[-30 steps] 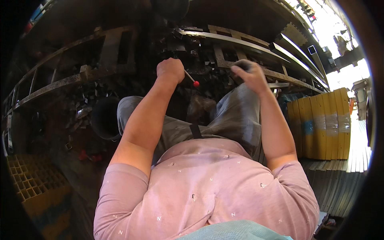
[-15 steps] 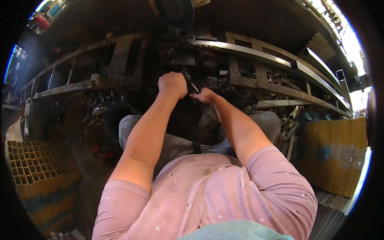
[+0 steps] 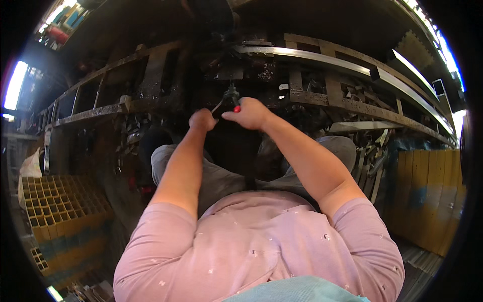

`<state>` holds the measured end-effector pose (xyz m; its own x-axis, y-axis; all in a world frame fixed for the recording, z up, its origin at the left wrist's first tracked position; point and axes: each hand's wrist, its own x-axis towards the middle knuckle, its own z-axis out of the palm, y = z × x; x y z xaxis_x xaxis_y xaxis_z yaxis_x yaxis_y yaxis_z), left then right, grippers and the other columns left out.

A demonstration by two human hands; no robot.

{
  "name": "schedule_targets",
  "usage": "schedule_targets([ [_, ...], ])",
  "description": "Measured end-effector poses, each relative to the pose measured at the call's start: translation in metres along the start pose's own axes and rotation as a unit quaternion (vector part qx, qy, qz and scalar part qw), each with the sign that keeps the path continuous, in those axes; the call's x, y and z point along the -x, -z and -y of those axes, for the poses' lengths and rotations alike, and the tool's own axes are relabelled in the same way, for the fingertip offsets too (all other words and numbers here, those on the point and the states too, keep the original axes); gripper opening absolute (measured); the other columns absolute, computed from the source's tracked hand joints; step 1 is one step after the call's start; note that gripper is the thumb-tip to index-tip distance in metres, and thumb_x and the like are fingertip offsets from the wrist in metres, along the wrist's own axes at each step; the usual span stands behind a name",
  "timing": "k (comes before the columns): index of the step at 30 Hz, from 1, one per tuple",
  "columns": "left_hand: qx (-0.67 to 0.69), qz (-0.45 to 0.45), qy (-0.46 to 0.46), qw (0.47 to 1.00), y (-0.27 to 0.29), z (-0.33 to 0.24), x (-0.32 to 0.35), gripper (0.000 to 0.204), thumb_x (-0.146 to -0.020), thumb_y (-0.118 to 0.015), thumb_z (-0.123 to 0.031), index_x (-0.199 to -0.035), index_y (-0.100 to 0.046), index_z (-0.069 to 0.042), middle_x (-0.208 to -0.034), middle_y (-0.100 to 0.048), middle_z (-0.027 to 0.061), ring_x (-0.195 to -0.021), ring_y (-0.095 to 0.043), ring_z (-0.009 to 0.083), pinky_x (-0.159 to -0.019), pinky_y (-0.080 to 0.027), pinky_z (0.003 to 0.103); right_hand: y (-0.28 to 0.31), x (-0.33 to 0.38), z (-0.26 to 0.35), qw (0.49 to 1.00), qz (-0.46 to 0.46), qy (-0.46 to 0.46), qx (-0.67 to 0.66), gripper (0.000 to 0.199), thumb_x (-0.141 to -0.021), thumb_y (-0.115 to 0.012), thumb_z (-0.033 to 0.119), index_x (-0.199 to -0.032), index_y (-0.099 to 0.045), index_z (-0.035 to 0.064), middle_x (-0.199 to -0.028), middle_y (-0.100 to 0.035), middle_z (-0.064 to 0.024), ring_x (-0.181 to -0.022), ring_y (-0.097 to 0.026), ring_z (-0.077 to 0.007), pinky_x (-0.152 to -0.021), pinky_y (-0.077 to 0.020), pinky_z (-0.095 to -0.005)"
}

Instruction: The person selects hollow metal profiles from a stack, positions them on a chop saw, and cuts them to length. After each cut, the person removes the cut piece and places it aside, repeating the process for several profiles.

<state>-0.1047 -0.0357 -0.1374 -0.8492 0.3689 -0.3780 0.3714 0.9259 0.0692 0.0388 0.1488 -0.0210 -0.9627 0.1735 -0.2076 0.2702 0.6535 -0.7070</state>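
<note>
A dark greenish screw fitting (image 3: 230,93) stands out toward me below a flat metal plate (image 3: 232,74). From it a thin metal rod (image 3: 217,106) slants down to the left. My left hand (image 3: 202,121) is closed at the rod's lower end, its fingers partly hidden. My right hand (image 3: 250,115) curls beside the fitting, closed about a handle with a red knob (image 3: 237,108) that shows by the fingers. Deep shadow hides how the rod and knob join. Above hangs a dark machine part (image 3: 214,17), its shape hard to make out.
A long shiny metal bar (image 3: 312,59) runs right along a rusty frame (image 3: 347,103). Another ladder-like frame (image 3: 90,114) extends left. Metal offcuts (image 3: 370,161) lie below. Stacked yellowish square tubes (image 3: 55,201) stand at left; a wrapped yellowish stack (image 3: 427,196) stands at right.
My left hand has moved down and left, while my right hand has shifted slightly up and left. The rod has swung from pointing lower right to lower left. The red knob now shows.
</note>
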Motion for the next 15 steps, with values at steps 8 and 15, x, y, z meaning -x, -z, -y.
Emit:
schedule_targets([
  [8,0.053,0.119,0.017,0.991,-0.014,-0.008,-0.026,0.063,-0.087,-0.083,-0.052,-0.129,-0.076,-0.004,-0.139,-0.070,0.0213,-0.130,-0.067,0.0372,-0.105,-0.057,0.045,0.000,0.015,-0.023,0.997,0.017,0.000,-0.069,0.087,-0.079,-0.088,0.060,-0.130,-0.062,-0.0059,-0.124,-0.071,-0.0292,-0.117,-0.070,-0.0421,-0.102,-0.0560,-0.0452],
  [15,0.048,0.126,-0.011,0.991,-0.046,-0.009,-0.039,0.063,-0.089,-0.081,-0.050,-0.130,-0.075,-0.003,-0.140,-0.070,0.0221,-0.130,-0.068,0.0376,-0.106,-0.056,0.046,-0.064,-0.022,-0.135,0.987,0.088,-0.133,-0.010,0.100,-0.068,-0.093,0.065,-0.131,-0.066,-0.0087,-0.130,-0.071,-0.0287,-0.122,-0.069,-0.0401,-0.106,-0.0546,-0.0441],
])
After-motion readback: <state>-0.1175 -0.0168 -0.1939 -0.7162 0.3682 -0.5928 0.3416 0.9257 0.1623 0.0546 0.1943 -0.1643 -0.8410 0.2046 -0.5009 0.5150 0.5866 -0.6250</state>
